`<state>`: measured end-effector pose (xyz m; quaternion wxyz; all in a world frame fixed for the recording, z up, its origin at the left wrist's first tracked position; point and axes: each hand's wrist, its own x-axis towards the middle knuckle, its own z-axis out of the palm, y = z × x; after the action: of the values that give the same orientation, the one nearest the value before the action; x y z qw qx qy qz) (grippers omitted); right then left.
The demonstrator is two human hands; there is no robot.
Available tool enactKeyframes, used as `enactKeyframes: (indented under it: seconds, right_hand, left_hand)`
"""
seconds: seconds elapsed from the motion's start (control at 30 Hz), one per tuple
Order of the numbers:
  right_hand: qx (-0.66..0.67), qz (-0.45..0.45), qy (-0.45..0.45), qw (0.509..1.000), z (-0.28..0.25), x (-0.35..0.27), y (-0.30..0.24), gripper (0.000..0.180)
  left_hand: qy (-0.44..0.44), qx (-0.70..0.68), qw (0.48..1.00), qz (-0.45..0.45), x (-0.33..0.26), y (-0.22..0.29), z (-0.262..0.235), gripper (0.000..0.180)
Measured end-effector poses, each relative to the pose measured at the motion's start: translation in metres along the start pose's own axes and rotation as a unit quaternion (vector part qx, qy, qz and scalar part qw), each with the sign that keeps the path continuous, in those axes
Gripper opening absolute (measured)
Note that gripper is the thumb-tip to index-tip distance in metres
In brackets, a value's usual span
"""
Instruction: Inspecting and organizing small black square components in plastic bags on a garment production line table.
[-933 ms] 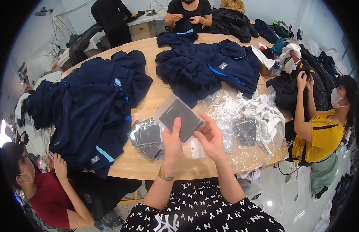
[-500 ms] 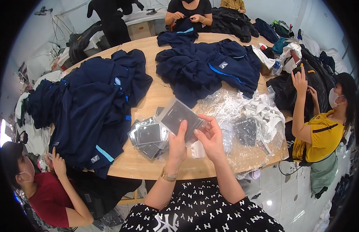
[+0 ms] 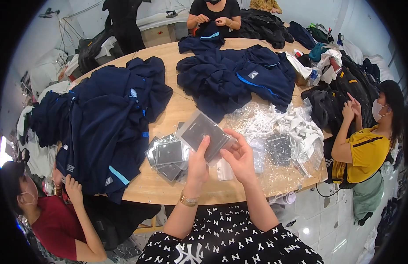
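Above the table's near edge, a dark flat card in a clear plastic sleeve [image 3: 197, 130] is held tilted between both hands. My left hand [image 3: 198, 163] is closed on its lower left part, thumb lying across the front. At the lower right corner, my right hand [image 3: 240, 159] pinches the sleeve between thumb and fingers. Just left of my left hand lies a loose pile of similar dark cards in clear sleeves [image 3: 169, 152]. Below the held card, a small clear packet with something white [image 3: 224, 170] lies on the table.
Navy garments with blue trim [image 3: 103, 110] cover the left of the wooden table [image 3: 169, 193], and another navy heap [image 3: 213, 77] lies further back. On the right are crumpled clear plastic and white cords [image 3: 283, 132]. Co-workers sit left [image 3: 54, 224], right [image 3: 366, 152] and far [image 3: 215, 17].
My hands and the sleeved card have shifted slightly, my left thumb moving a little left on it. The right co-worker's raised hand has come down; the left co-worker's hand has moved lower too.
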<state>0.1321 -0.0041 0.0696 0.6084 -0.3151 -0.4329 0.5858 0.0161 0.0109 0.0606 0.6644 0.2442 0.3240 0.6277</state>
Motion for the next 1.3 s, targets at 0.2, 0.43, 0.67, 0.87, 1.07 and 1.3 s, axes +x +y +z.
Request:
enactKeyframes:
  seconds: [0.2,0.43,0.67,0.87,1.07,1.3]
  right_hand:
    - [-0.023,-0.021,0.014,0.999,0.004,-0.001,-0.006,0.046]
    - [-0.094,-0.01,0.032,0.995,0.0,0.001,-0.003,0.039]
    - [-0.016,0.02,0.068,0.997,-0.002,0.003,0.003,0.026]
    - [0.01,0.051,0.094,0.994,-0.009,0.007,0.012,0.013]
    - [-0.044,0.022,0.096,0.994,-0.017,0.008,0.025,0.021]
    - [0.01,0.075,0.092,0.993,-0.013,0.007,0.037,0.021]
  left_hand:
    - [-0.005,0.019,0.999,0.028,-0.003,-0.002,0.005,0.021]
    - [-0.017,0.035,0.999,0.023,-0.012,-0.011,0.009,0.021]
    - [-0.049,0.099,0.993,0.048,-0.003,-0.011,-0.003,0.017]
    - [-0.029,0.218,0.973,0.074,-0.007,-0.004,-0.008,0.015]
    - [-0.071,0.283,0.955,0.048,-0.01,-0.003,-0.015,0.015]
    - [-0.07,0.304,0.943,0.119,-0.009,-0.006,-0.018,0.014]
